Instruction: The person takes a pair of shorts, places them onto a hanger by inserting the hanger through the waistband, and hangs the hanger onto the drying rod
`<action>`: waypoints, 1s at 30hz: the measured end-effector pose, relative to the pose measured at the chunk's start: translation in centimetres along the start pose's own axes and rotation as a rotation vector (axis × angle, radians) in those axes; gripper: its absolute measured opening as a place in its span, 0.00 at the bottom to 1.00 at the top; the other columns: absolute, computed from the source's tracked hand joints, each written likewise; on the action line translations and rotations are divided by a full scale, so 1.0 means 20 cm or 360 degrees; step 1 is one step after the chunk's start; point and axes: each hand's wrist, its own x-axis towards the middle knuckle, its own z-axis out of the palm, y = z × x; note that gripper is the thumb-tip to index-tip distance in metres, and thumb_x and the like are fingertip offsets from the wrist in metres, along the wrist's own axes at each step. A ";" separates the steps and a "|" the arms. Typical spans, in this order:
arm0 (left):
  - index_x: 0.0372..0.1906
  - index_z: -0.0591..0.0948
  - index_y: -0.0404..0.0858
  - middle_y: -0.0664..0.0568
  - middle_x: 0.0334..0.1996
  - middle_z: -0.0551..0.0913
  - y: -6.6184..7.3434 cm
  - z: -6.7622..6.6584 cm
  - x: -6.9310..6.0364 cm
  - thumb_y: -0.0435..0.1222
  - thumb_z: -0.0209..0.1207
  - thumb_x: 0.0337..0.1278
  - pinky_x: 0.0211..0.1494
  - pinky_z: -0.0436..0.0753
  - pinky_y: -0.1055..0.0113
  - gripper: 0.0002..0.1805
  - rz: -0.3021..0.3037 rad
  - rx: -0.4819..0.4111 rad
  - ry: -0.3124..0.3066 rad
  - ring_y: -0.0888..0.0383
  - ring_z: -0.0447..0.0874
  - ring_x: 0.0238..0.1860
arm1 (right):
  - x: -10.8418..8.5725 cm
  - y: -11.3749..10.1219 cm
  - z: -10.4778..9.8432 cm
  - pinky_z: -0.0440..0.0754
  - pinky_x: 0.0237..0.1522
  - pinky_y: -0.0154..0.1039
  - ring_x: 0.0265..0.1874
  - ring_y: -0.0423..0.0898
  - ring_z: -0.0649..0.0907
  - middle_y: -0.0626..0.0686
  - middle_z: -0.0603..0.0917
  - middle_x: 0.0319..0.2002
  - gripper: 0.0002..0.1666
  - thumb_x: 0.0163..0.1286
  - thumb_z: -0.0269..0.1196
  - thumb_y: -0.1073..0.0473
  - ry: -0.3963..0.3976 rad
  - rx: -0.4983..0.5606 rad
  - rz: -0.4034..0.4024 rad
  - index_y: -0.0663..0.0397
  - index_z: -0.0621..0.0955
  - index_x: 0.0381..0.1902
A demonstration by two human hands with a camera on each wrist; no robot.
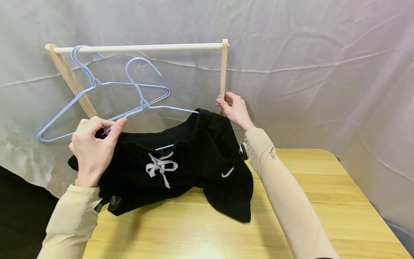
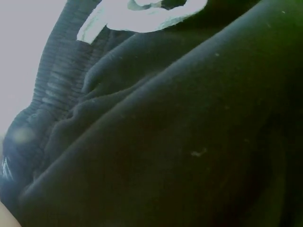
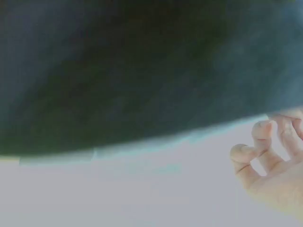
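Note:
Black shorts (image 1: 181,169) with a white drawstring bow (image 1: 160,166) and a white swoosh hang on a light blue wire hanger (image 1: 139,84), whose right arm goes inside the waistband. My left hand (image 1: 93,144) pinches the hanger's left arm and the waistband beside it between thumb and fingers. The hanger's hook stands in front of the rack, apart from its rail. My right hand (image 1: 235,109) grips the right wooden post (image 1: 224,72) of the rack. Close-up black fabric (image 2: 156,123) fills most of the left wrist view. Curled right-hand fingers (image 3: 265,142) show below dark cloth in the right wrist view.
The rack's white rail (image 1: 145,47) runs across the back, with more blue hangers (image 1: 59,117) hooked at its left end. A wooden table (image 1: 310,187) lies below. Grey cloth (image 1: 307,46) hangs behind and at the right.

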 end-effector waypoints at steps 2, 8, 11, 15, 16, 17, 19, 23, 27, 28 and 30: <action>0.27 0.88 0.38 0.93 0.22 0.67 0.01 -0.03 0.03 0.51 0.71 0.54 0.35 0.57 0.62 0.19 -0.0013 0.0037 0.0000 0.87 0.63 0.33 | 0.00 0.00 0.00 0.81 0.57 0.48 0.49 0.56 0.88 0.64 0.89 0.46 0.15 0.75 0.61 0.57 -0.0008 -0.0012 -0.0002 0.64 0.82 0.49; 0.29 0.89 0.38 0.95 0.20 0.65 0.04 -0.12 0.14 0.55 0.71 0.52 0.35 0.55 0.61 0.22 -0.0052 0.0165 0.0009 0.88 0.61 0.31 | 0.01 0.00 0.00 0.82 0.56 0.48 0.50 0.55 0.88 0.62 0.89 0.48 0.15 0.76 0.60 0.55 -0.0028 -0.0024 0.0029 0.63 0.82 0.50; 0.30 0.89 0.38 0.95 0.19 0.64 0.04 -0.15 0.19 0.57 0.71 0.51 0.34 0.52 0.60 0.23 -0.0096 0.0213 0.0018 0.87 0.60 0.31 | 0.01 0.00 0.00 0.81 0.56 0.48 0.50 0.55 0.88 0.62 0.89 0.49 0.16 0.76 0.60 0.54 -0.0027 -0.0042 0.0045 0.62 0.82 0.50; 0.22 0.86 0.58 0.95 0.19 0.64 0.05 -0.19 0.27 0.59 0.71 0.49 0.37 0.51 0.62 0.13 -0.0176 0.0278 0.0051 0.87 0.60 0.31 | 0.01 0.00 0.01 0.81 0.54 0.47 0.50 0.55 0.88 0.61 0.89 0.50 0.17 0.76 0.60 0.53 -0.0023 -0.0060 0.0059 0.60 0.82 0.51; 0.21 0.85 0.63 0.95 0.20 0.64 0.05 -0.20 0.29 0.59 0.70 0.49 0.38 0.51 0.63 0.11 -0.0194 0.0295 0.0066 0.88 0.60 0.32 | 0.01 0.00 0.01 0.80 0.54 0.47 0.50 0.54 0.88 0.60 0.89 0.50 0.16 0.76 0.60 0.53 -0.0024 -0.0059 0.0064 0.60 0.82 0.51; 0.21 0.82 0.68 0.96 0.20 0.64 0.05 -0.21 0.30 0.60 0.70 0.49 0.41 0.52 0.63 0.10 -0.0210 0.0308 0.0088 0.88 0.60 0.33 | 0.01 0.00 0.01 0.80 0.53 0.46 0.50 0.54 0.89 0.60 0.89 0.50 0.16 0.76 0.60 0.52 -0.0026 -0.0063 0.0068 0.59 0.82 0.51; 0.22 0.81 0.72 0.97 0.21 0.64 0.06 -0.23 0.34 0.61 0.70 0.48 0.47 0.56 0.62 0.09 -0.0218 0.0312 0.0156 0.89 0.60 0.35 | 0.01 0.01 0.01 0.80 0.53 0.46 0.51 0.54 0.88 0.59 0.89 0.50 0.16 0.76 0.60 0.52 -0.0025 -0.0069 0.0077 0.58 0.82 0.51; 0.22 0.85 0.66 0.94 0.20 0.66 0.06 -0.26 0.41 0.58 0.70 0.48 0.54 0.58 0.72 0.08 -0.0177 0.0193 0.0318 0.87 0.63 0.35 | 0.02 0.01 0.01 0.79 0.56 0.48 0.51 0.54 0.88 0.59 0.89 0.50 0.16 0.76 0.60 0.52 -0.0010 -0.0083 0.0092 0.57 0.82 0.51; 0.17 0.79 0.69 0.87 0.21 0.69 0.08 -0.27 0.46 0.56 0.71 0.48 0.45 0.59 0.80 0.12 -0.0201 0.0043 0.0393 0.85 0.66 0.33 | 0.02 0.01 0.01 0.78 0.58 0.50 0.51 0.54 0.88 0.59 0.89 0.48 0.14 0.75 0.61 0.52 0.0008 -0.0089 0.0112 0.56 0.82 0.49; 0.17 0.77 0.70 0.85 0.21 0.70 0.09 -0.27 0.47 0.56 0.71 0.48 0.45 0.60 0.80 0.14 -0.0219 0.0017 0.0403 0.84 0.67 0.33 | 0.02 0.01 0.01 0.78 0.58 0.50 0.50 0.54 0.88 0.59 0.89 0.48 0.14 0.75 0.61 0.52 0.0008 -0.0088 0.0116 0.56 0.83 0.49; 0.17 0.78 0.70 0.83 0.22 0.70 0.10 -0.26 0.48 0.56 0.71 0.48 0.44 0.60 0.81 0.13 -0.0236 0.0002 0.0430 0.84 0.67 0.32 | 0.02 0.01 0.01 0.78 0.57 0.50 0.50 0.53 0.88 0.58 0.89 0.48 0.14 0.75 0.60 0.52 0.0008 -0.0089 0.0125 0.55 0.83 0.49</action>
